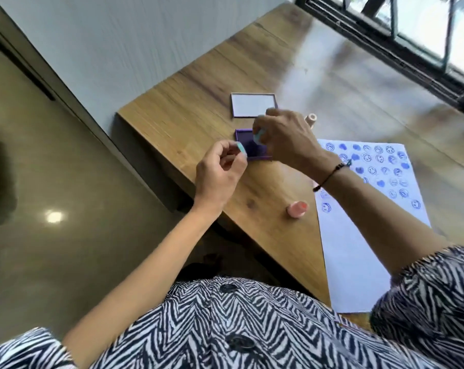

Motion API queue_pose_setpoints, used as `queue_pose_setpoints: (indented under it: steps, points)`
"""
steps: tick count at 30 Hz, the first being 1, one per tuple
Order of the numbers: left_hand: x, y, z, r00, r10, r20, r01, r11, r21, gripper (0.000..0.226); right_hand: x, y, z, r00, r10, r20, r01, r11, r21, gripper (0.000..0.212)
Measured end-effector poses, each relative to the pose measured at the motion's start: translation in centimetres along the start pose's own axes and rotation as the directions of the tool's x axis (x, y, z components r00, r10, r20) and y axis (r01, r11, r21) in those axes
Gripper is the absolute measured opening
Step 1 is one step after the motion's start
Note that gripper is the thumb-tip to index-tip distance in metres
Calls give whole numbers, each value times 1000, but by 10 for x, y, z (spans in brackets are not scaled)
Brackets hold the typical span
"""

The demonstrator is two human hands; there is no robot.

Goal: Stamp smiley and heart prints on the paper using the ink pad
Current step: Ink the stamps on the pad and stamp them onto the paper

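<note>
A purple ink pad [248,145] lies open on the wooden table [198,113]. My right hand [284,139] is over the pad, holding a small teal stamp [258,135] against its inked surface. My left hand [220,174] hovers just left of the pad and pinches a small teal piece [241,149], perhaps a cap. To the right lies the white paper [358,249], its upper part covered with several blue smiley and heart prints [380,166].
The ink pad's lid [253,105] lies face up behind the pad. A pink stamp [297,209] lies on its side near the paper's left edge. Another pale stamp [310,119] stands behind my right hand. The table's edge runs close to my left hand.
</note>
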State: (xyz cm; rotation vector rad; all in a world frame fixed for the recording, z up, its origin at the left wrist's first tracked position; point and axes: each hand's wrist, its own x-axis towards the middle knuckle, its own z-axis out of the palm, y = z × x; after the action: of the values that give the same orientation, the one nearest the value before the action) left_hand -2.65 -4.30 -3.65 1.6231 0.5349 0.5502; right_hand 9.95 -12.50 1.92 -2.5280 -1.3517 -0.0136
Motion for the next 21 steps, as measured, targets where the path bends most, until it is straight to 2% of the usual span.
queue_pose_setpoints:
  steps: [2,6,9,10,13,15,17,21]
  points:
    - [1,0,-1,1000,8,3,-8,1000,-2,22,0,-1,0,998,-7,-58,5,1000,-22,12]
    - [-2,-1,0,999,42,-27,-41,998,39,18,-5,-3,10,998,-19,60,21,999,-31,8]
    - [-3,1,1,999,35,-36,-35,999,-10,27,-4,-2,4,998,-22,-62,24,999,34,9]
    - [-1,1,2,998,33,-45,-33,999,-6,27,-5,-4,6,998,-32,-62,34,999,32,7]
    - [-3,-3,1,998,43,-54,-41,998,38,19,-9,-10,16,998,-23,53,25,999,-30,5]
    - [-3,-3,1,998,46,-39,-45,998,37,19,-9,-8,16,999,-6,42,8,999,-44,6]
    - [0,-2,1,998,58,-36,-57,998,37,19,-7,-11,16,1000,-2,4,2,1000,3,9]
    - [-3,-1,1,998,56,-27,-55,998,31,15,-4,-7,10,995,71,76,-77,994,77,11]
